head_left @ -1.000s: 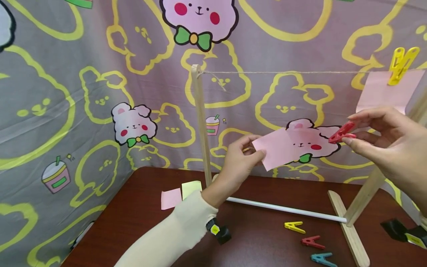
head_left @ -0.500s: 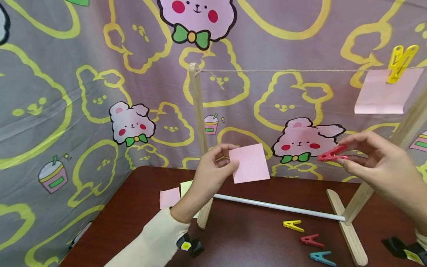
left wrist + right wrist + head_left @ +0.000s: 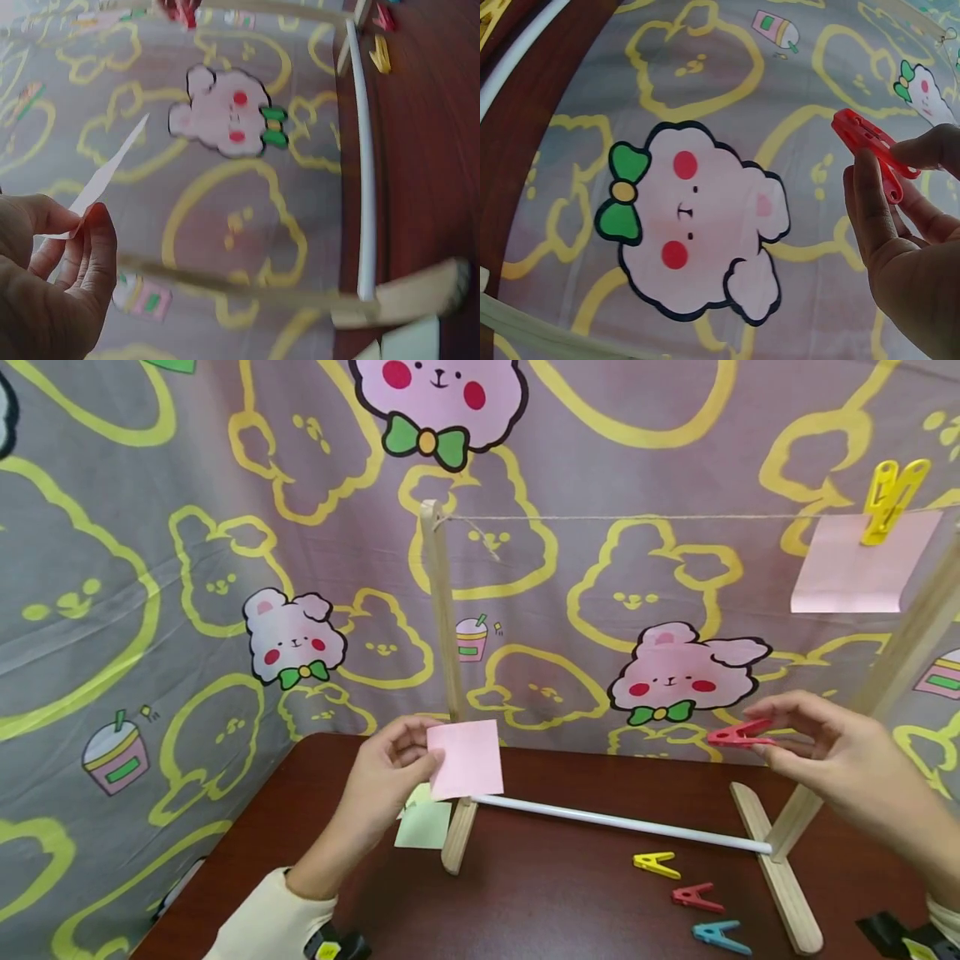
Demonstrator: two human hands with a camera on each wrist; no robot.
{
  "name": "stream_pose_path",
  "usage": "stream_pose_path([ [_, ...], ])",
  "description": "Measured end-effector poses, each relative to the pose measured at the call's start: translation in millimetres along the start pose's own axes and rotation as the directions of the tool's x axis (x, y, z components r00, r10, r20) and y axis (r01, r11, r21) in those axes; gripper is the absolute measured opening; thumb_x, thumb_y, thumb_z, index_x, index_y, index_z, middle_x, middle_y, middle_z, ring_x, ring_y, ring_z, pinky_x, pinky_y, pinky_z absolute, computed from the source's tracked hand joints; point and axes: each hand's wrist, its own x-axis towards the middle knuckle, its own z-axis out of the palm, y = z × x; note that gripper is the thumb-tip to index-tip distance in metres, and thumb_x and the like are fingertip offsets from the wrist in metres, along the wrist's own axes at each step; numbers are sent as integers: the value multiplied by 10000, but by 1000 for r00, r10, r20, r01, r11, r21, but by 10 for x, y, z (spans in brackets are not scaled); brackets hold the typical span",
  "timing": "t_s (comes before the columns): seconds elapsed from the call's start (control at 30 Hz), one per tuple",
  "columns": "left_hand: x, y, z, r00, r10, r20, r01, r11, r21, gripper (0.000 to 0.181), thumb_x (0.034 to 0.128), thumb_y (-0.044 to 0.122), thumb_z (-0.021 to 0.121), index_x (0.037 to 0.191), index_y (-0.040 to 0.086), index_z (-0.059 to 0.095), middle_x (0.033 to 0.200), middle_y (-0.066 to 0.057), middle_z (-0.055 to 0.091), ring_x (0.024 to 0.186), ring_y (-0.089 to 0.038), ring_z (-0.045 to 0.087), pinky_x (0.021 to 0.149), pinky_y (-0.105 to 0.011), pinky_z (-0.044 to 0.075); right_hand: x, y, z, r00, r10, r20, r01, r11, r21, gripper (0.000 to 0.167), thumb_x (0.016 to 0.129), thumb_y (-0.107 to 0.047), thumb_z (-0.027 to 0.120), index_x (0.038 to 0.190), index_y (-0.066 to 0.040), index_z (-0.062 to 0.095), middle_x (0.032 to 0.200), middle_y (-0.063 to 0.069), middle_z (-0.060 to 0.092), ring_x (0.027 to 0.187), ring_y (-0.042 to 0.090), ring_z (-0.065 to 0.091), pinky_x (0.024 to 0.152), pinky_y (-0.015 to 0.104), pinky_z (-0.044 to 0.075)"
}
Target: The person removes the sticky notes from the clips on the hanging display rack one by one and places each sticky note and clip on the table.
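Note:
My left hand (image 3: 386, 781) pinches a square pink sticky note (image 3: 467, 762) by its left edge, in front of the left post's lower part. In the left wrist view the note (image 3: 112, 174) appears nearly edge-on between thumb and fingers. On the right, my right hand (image 3: 832, 760) pinches a red clothespin (image 3: 738, 734) by its handle ends, below the string. The right wrist view shows that clothespin (image 3: 870, 146) between thumb and fingers. Another pink note (image 3: 858, 568) hangs from the string (image 3: 637, 517), clipped by a yellow clothespin (image 3: 892, 503).
A wooden frame with a left post (image 3: 442, 602), a right post (image 3: 885, 668) and a white crossbar (image 3: 600, 817) stands on the table (image 3: 540, 893). Yellow (image 3: 657, 864), red (image 3: 697, 897) and blue (image 3: 721, 936) clothespins lie at its right. A pale green note (image 3: 424, 825) lies beside the left foot.
My left hand has moved left and down with the pink note, away from the clothespin. The right hand has lowered slightly, still holding the red clothespin.

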Motion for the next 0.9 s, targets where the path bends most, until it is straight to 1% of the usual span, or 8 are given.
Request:
stream_pose_path([
  [0.07,-24,-49,-115,999,-39,-32,39,999,25,314,929,-71,673,1240,-46,635,980,-121,640,827,-123,677,705,-229,600,-14,41,0,1000,14,10,-14,1000,13,452,878,169,687,1174,-172,674,1117,-208,682,919,-104,703,717,69,546],
  [0.17,-48,-146,-282,992,-102,-78,107,993,57,321,939,-55,665,1255,-33,615,986,-112,627,815,-121,674,707,-232,602,-43,112,1,999,24,29,-25,999,33,476,869,192,663,1153,-189,673,1105,-213,676,945,-112,698,717,70,545],
  [0.3,-63,-311,-485,975,-181,-130,194,976,98,343,945,-20,665,1282,-19,600,1005,-109,631,806,-134,664,702,-236,602,-102,196,19,998,43,47,-44,999,13,451,868,186,664,1134,-178,666,1063,-244,680,899,-101,698,699,70,530],
  [0.43,-77,-502,-658,957,-237,-170,263,952,156,349,947,9,665,1291,-8,607,1033,-129,655,822,-178,641,690,-259,595,-161,258,51,994,83,75,-83,997,-3,395,883,163,667,1112,-159,667,1019,-248,709,867,-81,702,661,100,527],
  [0.53,-95,-623,-763,946,-263,-192,298,935,190,343,949,9,654,1287,-20,609,1028,-138,666,823,-189,630,683,-273,595,-192,325,81,993,71,90,-73,997,21,410,872,189,646,1104,-148,674,1004,-222,726,888,-83,696,664,108,540],
  [0.67,-121,-757,-878,935,-291,-200,332,918,217,353,946,0,654,1290,-51,593,980,-95,654,810,-167,620,676,-274,595,-236,399,131,994,38,101,-42,999,34,435,846,225,635,1100,-127,669,974,-185,725,883,-75,686,664,110,538],
  [0.8,-142,-883,-963,929,-313,-196,354,905,235,374,939,-20,660,1300,-77,583,941,-62,627,803,-154,607,669,-270,591,-291,429,172,991,60,116,-57,998,-25,357,855,187,685,1079,-90,660,928,-152,713,835,-45,671,634,129,505],
  [0.9,-154,-964,-1007,926,-323,-196,367,894,256,370,939,-24,662,1295,-85,585,931,-64,618,800,-156,602,655,-264,583,-324,442,196,990,73,121,-63,995,-83,312,864,145,717,1068,-86,662,906,-127,713,824,-34,670,647,124,487],
])
